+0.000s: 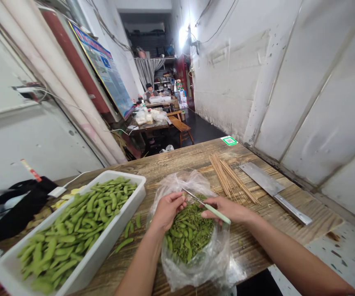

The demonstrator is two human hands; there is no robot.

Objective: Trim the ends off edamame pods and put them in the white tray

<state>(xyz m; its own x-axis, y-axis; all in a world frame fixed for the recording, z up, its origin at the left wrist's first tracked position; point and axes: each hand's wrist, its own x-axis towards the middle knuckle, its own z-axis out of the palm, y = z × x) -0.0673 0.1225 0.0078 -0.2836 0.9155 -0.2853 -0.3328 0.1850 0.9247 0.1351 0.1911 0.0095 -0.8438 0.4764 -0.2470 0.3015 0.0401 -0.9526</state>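
My right hand (223, 209) is closed around the pale green handle of a small knife (217, 213). Its slim metal blade points left, with the tip close to the fingers of my left hand (169, 207). Those fingers are pinched together; whatever they hold is too small or hidden to make out. Both hands are over an open clear plastic bag (196, 277), filled with green pods and small trimmed bits (190, 234). To the left stands a long white tray (142, 185) heaped with green bean pods (81, 226). A few loose pods (124, 244) lie between tray and bag.
Thin wooden skewers (231, 179) and a cleaver (270, 187) lie on the wooden table (177, 158) at right. A green code card (229, 141) is at the far edge. A black container (14, 209) stands left. Farther back, a person (149, 92) sits behind another table.
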